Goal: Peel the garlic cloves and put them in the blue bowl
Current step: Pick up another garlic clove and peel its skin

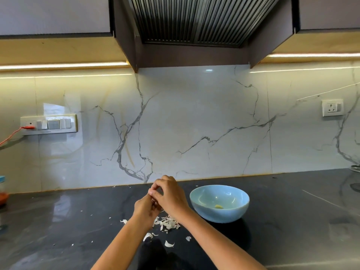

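My left hand and my right hand meet above the dark countertop, fingers curled together around something small that is almost wholly hidden; a pale bit shows at the fingertips. The blue bowl stands just right of my hands, with one peeled yellowish garlic clove inside. A pile of white garlic skins lies below my hands. Two unpeeled garlic cloves lie nearer to me, the other clove to its left.
The black marble countertop runs to a white marble backsplash. A switch panel with a red cable sits at left, a socket at right. A jar stands at the left edge, a metal item far right. The hood hangs overhead.
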